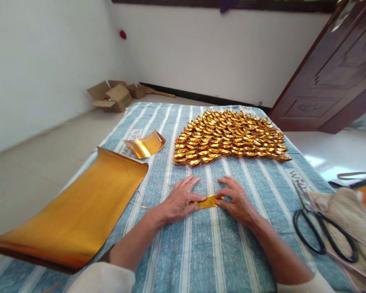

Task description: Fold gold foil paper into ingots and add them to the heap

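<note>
A small folded strip of gold foil paper (210, 201) lies on the blue striped cloth between my two hands. My left hand (183, 198) pinches its left end between thumb and forefinger. At the strip's right end, the thumb and forefinger of my right hand (236, 199) close on it, with the other fingers stretched forward. Beyond my hands sit rows of folded gold paper ingots (228, 136). A short curled stack of gold foil paper (148, 144) rests to the left, and a large gold foil sheet (76, 207) spreads nearer, its edges curling up.
Black-handled scissors (323, 228) lie at the right on a beige cloth (350, 211). The striped cloth (177, 260) covers the table. Opened cardboard boxes (112, 97) stand on the floor at the back left. A dark red wooden door (320, 77) is at the right.
</note>
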`<state>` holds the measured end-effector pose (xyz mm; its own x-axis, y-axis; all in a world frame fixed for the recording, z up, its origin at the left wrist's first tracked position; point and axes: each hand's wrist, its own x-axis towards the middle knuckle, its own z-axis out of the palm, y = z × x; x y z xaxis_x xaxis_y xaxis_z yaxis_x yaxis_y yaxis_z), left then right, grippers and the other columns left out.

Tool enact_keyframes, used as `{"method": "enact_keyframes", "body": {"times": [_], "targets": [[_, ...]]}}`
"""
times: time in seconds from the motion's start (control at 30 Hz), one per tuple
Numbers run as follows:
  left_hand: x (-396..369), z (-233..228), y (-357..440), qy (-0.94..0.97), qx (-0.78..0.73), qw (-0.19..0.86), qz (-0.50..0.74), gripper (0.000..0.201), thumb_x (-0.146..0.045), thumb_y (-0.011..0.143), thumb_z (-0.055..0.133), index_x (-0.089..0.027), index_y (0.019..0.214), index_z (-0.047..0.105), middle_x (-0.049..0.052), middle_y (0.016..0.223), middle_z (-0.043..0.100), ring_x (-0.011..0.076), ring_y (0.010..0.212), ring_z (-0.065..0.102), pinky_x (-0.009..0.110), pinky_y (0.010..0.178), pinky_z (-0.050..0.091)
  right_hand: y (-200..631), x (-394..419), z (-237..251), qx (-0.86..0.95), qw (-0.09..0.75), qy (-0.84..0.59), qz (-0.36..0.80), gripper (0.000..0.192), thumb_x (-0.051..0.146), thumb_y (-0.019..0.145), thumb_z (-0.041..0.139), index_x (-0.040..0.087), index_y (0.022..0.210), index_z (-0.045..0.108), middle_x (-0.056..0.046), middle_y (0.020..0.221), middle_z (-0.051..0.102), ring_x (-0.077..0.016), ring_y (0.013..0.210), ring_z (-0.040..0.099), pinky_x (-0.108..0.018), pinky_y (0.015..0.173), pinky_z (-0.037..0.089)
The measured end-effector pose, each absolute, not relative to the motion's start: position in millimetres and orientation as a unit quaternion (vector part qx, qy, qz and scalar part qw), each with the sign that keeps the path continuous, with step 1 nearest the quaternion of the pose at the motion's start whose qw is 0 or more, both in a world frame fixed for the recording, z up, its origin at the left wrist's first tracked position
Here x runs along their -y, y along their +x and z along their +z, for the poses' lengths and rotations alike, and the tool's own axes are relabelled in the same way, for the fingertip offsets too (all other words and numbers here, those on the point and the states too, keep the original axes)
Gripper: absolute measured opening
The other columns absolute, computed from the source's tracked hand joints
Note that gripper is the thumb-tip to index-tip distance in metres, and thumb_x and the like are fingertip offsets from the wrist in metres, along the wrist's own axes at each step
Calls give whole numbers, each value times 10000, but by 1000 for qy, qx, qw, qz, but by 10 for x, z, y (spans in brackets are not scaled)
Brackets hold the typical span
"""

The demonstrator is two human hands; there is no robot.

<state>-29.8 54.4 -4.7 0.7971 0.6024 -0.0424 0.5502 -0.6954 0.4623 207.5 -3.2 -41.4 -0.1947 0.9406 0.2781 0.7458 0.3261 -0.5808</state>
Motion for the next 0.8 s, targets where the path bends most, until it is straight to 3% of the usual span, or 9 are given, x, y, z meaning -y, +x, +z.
{"method": "enact_keyframes", "body": {"times": [0.2,0.3,0.47,0.6,0.8], "targets": [[-619,45,-329,921,-303,245,19,479,-146,752,682,-374,1171,652,58,1531,317,374,1399,253,615,1076,230,2066,10,-428,760,310,-550,152,20,241,774,698,245,793,696,-82,1231,596,-306,1277,438,-547,1024,367],[-650,126,-316,913,-307,267,38,460,-191,705,723,-331,1141,676,70,1475,414,356,1366,331,569,1069,281,2061,0,-430,760,324,-545,146,24,255,772,700,245,793,696,-84,1207,612,-300,1255,466,-540,1014,379],[-631,283,-133,890,-395,226,12,274,-233,749,640,-216,1013,709,38,1007,693,208,987,612,316,911,442,2050,0,-470,753,338,-548,132,130,269,757,712,244,883,695,-91,1192,621,-306,1237,487,-535,1002,399],[-560,351,76,886,-421,192,-30,141,-236,733,600,-192,802,715,56,847,677,239,849,622,313,753,460,2045,16,-522,756,343,-546,110,215,258,745,715,241,958,696,-106,1223,599,-310,1234,484,-538,1002,404],[-617,371,237,861,-459,202,-80,109,-271,701,628,-206,731,710,32,722,676,220,737,631,263,608,428,2023,37,-513,748,353,-550,118,140,213,720,711,222,857,688,-110,1213,593,-316,1236,482,-535,1004,397]]}}
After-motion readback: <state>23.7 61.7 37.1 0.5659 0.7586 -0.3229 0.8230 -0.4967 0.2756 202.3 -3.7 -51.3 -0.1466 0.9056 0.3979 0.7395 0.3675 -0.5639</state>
